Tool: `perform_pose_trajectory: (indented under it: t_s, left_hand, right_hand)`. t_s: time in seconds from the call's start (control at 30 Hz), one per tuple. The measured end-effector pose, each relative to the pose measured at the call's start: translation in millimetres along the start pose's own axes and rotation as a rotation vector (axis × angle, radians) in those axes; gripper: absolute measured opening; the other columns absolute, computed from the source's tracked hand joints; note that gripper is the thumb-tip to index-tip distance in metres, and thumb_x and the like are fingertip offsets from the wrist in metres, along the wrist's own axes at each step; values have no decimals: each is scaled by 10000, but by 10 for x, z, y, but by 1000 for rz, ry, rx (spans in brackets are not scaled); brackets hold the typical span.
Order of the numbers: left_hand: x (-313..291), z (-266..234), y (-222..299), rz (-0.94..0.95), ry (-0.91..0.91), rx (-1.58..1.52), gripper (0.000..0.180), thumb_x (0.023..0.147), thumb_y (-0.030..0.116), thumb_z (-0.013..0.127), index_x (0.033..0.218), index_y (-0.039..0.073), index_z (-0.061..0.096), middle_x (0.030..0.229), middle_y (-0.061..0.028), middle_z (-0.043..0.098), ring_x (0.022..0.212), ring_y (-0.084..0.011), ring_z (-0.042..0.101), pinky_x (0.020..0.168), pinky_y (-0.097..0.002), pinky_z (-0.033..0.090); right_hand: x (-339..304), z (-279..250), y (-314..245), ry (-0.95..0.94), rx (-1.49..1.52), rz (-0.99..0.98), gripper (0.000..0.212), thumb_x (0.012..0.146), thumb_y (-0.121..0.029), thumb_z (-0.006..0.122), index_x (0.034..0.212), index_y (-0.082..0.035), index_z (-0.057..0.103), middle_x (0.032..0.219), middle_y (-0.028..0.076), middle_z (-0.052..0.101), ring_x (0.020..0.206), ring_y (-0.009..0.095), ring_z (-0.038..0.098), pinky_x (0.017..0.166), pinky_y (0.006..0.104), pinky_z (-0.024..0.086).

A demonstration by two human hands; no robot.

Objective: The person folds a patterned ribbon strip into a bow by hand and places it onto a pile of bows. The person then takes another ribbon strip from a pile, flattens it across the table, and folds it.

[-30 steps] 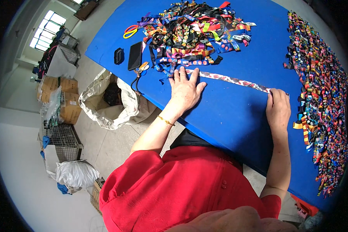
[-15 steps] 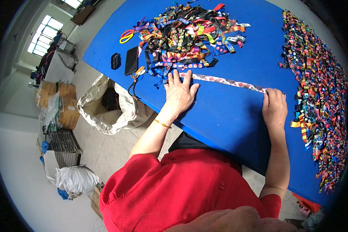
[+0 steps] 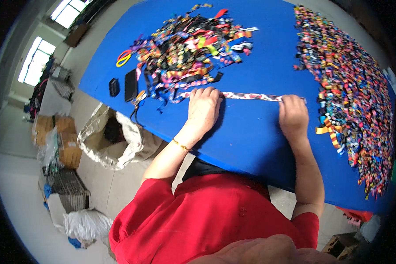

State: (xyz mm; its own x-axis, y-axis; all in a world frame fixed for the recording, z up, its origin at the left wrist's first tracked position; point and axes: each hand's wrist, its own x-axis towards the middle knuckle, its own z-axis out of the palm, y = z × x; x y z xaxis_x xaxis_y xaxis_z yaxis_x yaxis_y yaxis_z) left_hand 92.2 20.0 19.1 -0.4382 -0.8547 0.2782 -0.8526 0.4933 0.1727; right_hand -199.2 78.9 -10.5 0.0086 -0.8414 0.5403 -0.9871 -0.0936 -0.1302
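A pale printed ribbon strap (image 3: pixel 250 96) with dark and reddish patches lies stretched left to right across the blue table (image 3: pixel 237 132). My left hand (image 3: pixel 203 108) is over its left part, fingers drawn together and bent down onto it. A short piece of the strap shows beyond that hand, towards the pile. At the other end, my right hand (image 3: pixel 294 115) is closed on the strap, and a small tip sticks out past the fingers. Both hands partly hide the strap. Beyond my left hand is a tangled pile of colourful straps (image 3: pixel 180 53).
Left of the pile are yellow-and-red-handled scissors (image 3: pixel 123 58), a black phone (image 3: pixel 131 85), a small black object (image 3: pixel 114 87) and orange-handled scissors (image 3: pixel 139 97). Many folded straps (image 3: pixel 343 88) cover the table's right side. An open white sack (image 3: pixel 134 138) stands by the left edge.
My left hand's spread, flat fingers have come together and bent over the strap. My right hand keeps hold of the other end. The whole view has shifted slightly.
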Motion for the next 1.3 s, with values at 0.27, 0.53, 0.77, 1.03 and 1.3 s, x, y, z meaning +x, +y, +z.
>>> perform_pose_trajectory:
  t_s: [0.27, 0.53, 0.77, 1.03, 1.3]
  left_hand:
    - [188, 193, 66, 87, 0, 0, 69, 872, 76, 620, 908, 20, 603, 910, -164, 588, 882, -351, 611, 785, -452, 515]
    - [293, 197, 279, 227, -42, 35, 77, 838, 23, 601, 909, 25, 571, 895, -154, 581, 846, -340, 643, 726, -453, 539]
    - [474, 81, 818, 524, 79, -267, 220, 820, -19, 622, 1031, 45, 623, 1003, -128, 649, 920, -329, 616, 847, -428, 495]
    - [645, 250, 929, 359, 127, -583, 119, 926, 17, 629, 1039, 50, 612, 939, -149, 675, 933, -353, 643, 823, -440, 510]
    - [629, 379, 824, 447, 215, -598, 221, 857, -67, 621, 1055, 30, 602, 960, -140, 665, 925, -348, 651, 935, -470, 497]
  right_hand:
    - [1, 10, -45, 21, 77, 20, 134, 886, -174, 650, 968, -69, 639, 940, 110, 599, 927, 320, 596, 817, 452, 485]
    - [2, -18, -32, 40, 159, 11, 120, 914, -156, 616, 963, -53, 657, 930, 119, 604, 931, 327, 590, 837, 466, 460]
    - [35, -118, -210, 87, 666, -60, 321, 892, -43, 558, 1205, -30, 629, 1146, 163, 663, 1148, 344, 604, 1054, 495, 405]
    - [77, -142, -119, 12, 847, 152, 245, 881, -126, 629, 1116, -56, 634, 1029, 134, 692, 999, 341, 651, 953, 452, 469]
    - [96, -229, -163, -229, 1189, 268, 338, 980, -271, 663, 1175, -3, 596, 1019, 87, 672, 968, 164, 644, 835, 335, 522]
